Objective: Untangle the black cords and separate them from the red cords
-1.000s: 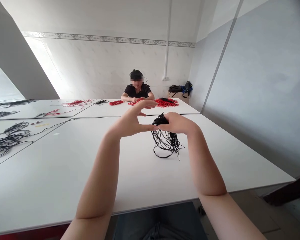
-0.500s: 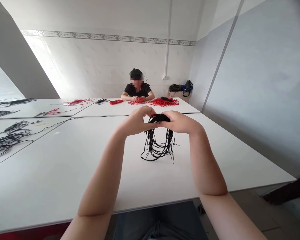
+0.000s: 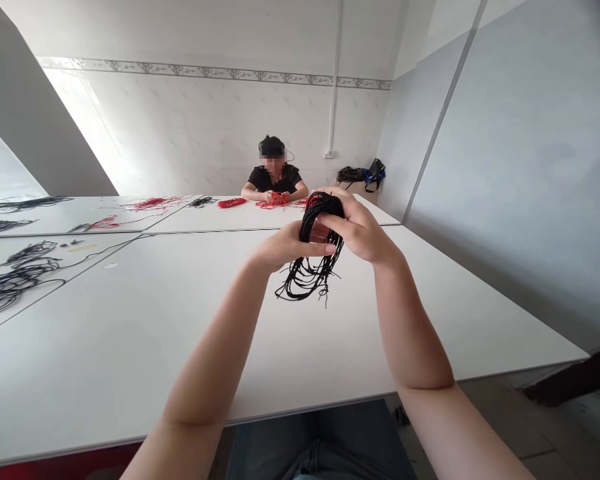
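Fingers [image 3: 325, 249] part-curled on both hands, black cords [image 3: 325, 202] btwn them. L hand [image 3: 280, 248] is on the bundle's 9 o'clock side: thumb straight across the front, other fingers behind, seen thru the loop; about half closed, how tight can't tell. R hand [image 3: 363, 230] at its 2 o'clock, closed further, thumb poked into the loop, rest wrapped round the back. Cords are dead ahead at 12, held up over the white table [image 3: 155, 320], bent in a loop, loose ends hanging twd 6–7.

From the seat: black heap [image 3: 15, 287] at 10, yellow strip [image 3: 83, 248] on its 2 o'clock side. Further, red strands [image 3: 155, 203] and red coil [image 3: 231, 203], both abt 11. Co-worker [image 3: 273, 180], black top, sits opp. at 12, hands at red cords [image 3: 279, 199]. Bags [image 3: 375, 175] btwn 12 & 1, tiled wall [image 3: 180, 133] behind
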The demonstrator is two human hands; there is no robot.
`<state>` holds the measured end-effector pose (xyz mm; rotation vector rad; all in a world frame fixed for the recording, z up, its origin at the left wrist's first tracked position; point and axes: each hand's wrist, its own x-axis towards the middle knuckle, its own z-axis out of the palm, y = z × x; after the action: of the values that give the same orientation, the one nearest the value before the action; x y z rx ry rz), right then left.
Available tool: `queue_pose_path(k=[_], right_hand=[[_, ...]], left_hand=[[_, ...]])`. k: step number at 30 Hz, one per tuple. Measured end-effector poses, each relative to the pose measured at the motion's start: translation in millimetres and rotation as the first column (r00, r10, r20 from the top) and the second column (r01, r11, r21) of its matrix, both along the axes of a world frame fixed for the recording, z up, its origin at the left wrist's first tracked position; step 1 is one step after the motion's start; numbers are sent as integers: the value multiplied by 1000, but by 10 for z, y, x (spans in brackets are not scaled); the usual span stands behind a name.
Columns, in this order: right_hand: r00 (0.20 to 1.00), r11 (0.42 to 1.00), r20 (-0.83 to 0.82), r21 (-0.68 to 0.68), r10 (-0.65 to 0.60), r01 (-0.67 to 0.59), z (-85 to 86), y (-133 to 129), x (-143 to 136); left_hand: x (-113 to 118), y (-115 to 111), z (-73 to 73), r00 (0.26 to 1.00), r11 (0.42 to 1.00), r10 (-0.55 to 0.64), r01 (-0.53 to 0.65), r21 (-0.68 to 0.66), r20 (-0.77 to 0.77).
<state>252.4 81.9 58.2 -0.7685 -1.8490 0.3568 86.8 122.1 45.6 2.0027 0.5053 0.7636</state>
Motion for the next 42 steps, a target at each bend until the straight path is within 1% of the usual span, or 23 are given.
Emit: queue_pose_path(k=[2,5,8,10,13,15,16,18,19,20,22,23,24,25,26,28,30,32,34,35,37,39,42], right_hand=[[998,999,-62,46,25,-22,5,-16,-22],[977,999,-212,50,21,-11,19,-21,-38],[908,997,-414,1,-70,77,32,5,-25],[845,996,-528,-22,-82,83,38,32,-8],[764,998,-644,-51,-18,-19,45,60,2],[701,988,-711,-68,49,-139,54,65,-4],[658,974,-748,-76,86,-214,59,65,-7],[536,919,-832,-88,144,-384,67,66,-4],[458,875,-874,-86,163,-477,69,69,5],[371,819,-911,-70,180,-570,68,75,19],[187,679,-959,8,212,-734,59,96,59],[106,606,-969,52,222,-793,52,109,82],[44,544,-973,89,226,-834,44,122,106],[0,499,-974,116,228,-859,36,135,128],[-27,469,-973,135,229,-873,29,145,149],[-55,438,-968,160,244,-884,18,157,181],[-71,425,-960,184,270,-886,13,153,197],[-70,414,-955,189,287,-890,14,137,198],[-48,413,-952,176,301,-893,24,113,189],[-35,421,-951,169,308,-891,32,100,185],[-13,455,-948,165,319,-875,54,75,184],[1,501,-947,169,320,-849,79,55,204],[3,562,-947,187,320,-806,100,35,287]], left_hand=[[76,-34,-37,992,989,-115,119,-93,47],[167,-120,-61,978,953,-207,210,-218,39],[210,-190,-55,977,938,-212,211,-274,26],[218,-211,-45,982,947,-189,185,-263,11],[220,-216,-35,988,962,-152,143,-231,-21],[226,-215,-32,988,968,-143,126,-216,-65],[230,-216,-30,986,971,-139,117,-207,-92],[240,-226,-26,982,984,-104,78,-161,-159],[246,-235,-23,978,991,-76,53,-122,-193],[251,-247,-20,974,997,-45,29,-77,-223],[262,-275,-15,963,1000,1,0,4,-270],[269,-290,-13,958,999,14,-5,33,-287],[276,-306,-12,954,999,24,-9,53,-298],[284,-322,-12,951,997,38,-17,70,-306],[292,-337,-13,950,995,57,-30,90,-308],[302,-364,-13,952,987,101,-60,146,-289],[293,-382,-6,954,978,129,-77,196,-269],[254,-381,14,943,979,113,-51,199,-313],[183,-361,48,909,988,52,15,156,-413],[140,-344,70,886,990,19,47,132,-463],[46,-310,115,841,991,-19,86,99,-541],[-45,-285,160,806,992,-2,77,101,-591],[-171,-273,217,741,989,64,41,140,-668]])
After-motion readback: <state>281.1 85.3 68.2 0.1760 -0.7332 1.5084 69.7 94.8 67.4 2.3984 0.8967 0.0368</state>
